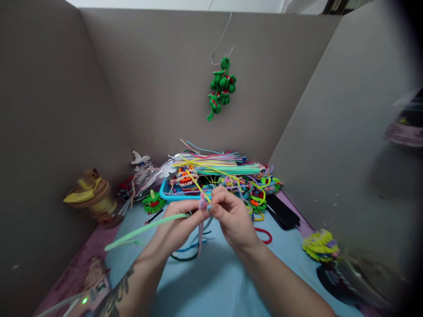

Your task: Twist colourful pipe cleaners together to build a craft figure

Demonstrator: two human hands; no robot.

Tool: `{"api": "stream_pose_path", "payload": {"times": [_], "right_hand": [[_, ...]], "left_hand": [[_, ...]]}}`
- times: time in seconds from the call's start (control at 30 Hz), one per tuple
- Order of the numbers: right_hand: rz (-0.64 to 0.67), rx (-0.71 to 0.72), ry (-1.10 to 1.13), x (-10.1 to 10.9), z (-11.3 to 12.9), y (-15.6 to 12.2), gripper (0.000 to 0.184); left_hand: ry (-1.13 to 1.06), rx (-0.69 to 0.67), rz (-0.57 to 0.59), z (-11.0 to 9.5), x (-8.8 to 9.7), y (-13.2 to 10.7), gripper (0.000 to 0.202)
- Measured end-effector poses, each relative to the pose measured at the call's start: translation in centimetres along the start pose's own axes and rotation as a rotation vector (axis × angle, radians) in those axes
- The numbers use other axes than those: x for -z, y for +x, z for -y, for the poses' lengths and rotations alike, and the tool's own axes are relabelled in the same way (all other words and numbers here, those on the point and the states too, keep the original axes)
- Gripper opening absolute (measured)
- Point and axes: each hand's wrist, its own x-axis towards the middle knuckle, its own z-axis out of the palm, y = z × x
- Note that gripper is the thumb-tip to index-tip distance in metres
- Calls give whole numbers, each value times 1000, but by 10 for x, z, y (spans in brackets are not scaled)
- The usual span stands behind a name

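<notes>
Both hands meet in front of me above the blue table cover. My left hand (181, 220) pinches a small bundle of pipe cleaners. A long mint green pipe cleaner (145, 229) runs out from it to the left, and a pink pipe cleaner (200, 237) hangs below the fingers. My right hand (233, 215) has thumb and forefinger closed on the same bundle, where a yellow pipe cleaner (196, 182) sticks up toward the upper left. The twisted joint between the fingertips is mostly hidden.
A blue tray (183, 197) heaped with pipe cleaners stands at the back. A black phone (282, 212) lies right of it, near a yellow fuzzy piece (320, 245). At left are a green frog-like figure (153, 201) and a brown pot (99, 198). Green ornaments (223, 83) hang on the back panel.
</notes>
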Motion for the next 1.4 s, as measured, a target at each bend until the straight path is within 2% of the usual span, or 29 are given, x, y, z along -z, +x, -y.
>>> {"api": "stream_pose_path", "payload": {"times": [0.07,0.17,0.27,0.33,0.4,0.57,0.77,1.03,1.2,1.4], "right_hand": [[-16,-7,-29,0,1,0,17],[-11,-7,-196,3,8,2,17],[88,-25,-329,9,17,6,16],[174,-50,-326,12,19,7,15],[200,-61,-251,12,18,7,15],[40,-37,42,5,3,4,18],[-56,-62,63,-3,-4,1,17],[-15,-156,221,-3,-5,2,13],[60,-39,117,3,-6,5,11],[119,-101,144,11,-6,8,12]], "left_hand": [[-2,6,-32,2,0,1,29],[8,6,-100,4,1,3,25],[8,9,-160,6,4,5,24],[2,1,-170,7,5,5,24],[-4,-5,-144,8,5,6,23],[36,16,-63,6,2,4,25],[18,22,-4,7,1,4,23],[-339,52,118,19,-3,7,26],[-361,17,158,18,-4,7,31],[-338,20,190,19,-3,7,31]]}}
